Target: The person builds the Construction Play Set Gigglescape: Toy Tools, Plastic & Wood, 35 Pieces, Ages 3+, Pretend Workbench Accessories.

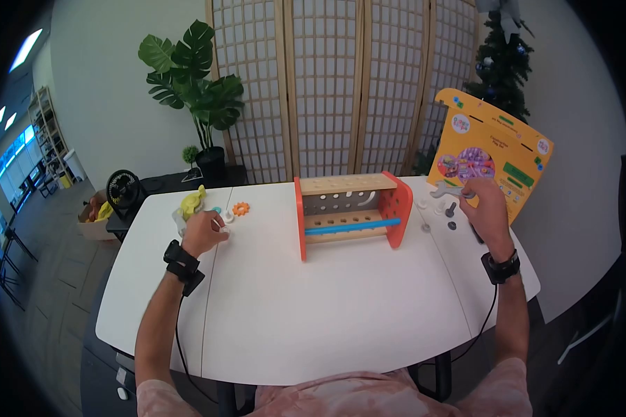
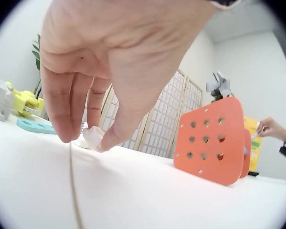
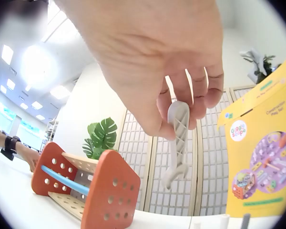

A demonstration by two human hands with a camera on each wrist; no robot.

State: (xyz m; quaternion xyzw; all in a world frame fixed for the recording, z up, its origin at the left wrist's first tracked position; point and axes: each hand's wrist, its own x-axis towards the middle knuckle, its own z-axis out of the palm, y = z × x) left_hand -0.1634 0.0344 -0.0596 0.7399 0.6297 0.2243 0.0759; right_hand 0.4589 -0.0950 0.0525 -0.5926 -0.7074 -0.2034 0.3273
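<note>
My left hand (image 1: 203, 234) reaches down to the left side of the table, its thumb and fingertips around a small white round toy piece (image 2: 93, 138) close over the tabletop. Beside it are another white piece (image 1: 229, 216), an orange toy gear (image 1: 241, 208), a teal flat piece (image 2: 35, 126) and a yellow toy (image 1: 193, 201). My right hand (image 1: 488, 212) pinches a grey toy wrench (image 3: 179, 129) by its handle end, raised over the right side, with the open-ended head hanging down in the right wrist view. Below it lie a dark grey bolt (image 1: 451, 209) and a dark nut (image 1: 452, 226).
A wooden toy workbench (image 1: 348, 183) with red side panels (image 2: 209, 140) and a blue bar (image 1: 353, 226) stands between my hands. Behind my right hand stands a yellow box (image 1: 494, 149). Several small light pieces (image 1: 439, 206) lie right of the workbench. A black fan (image 1: 124, 189) is beyond the left edge.
</note>
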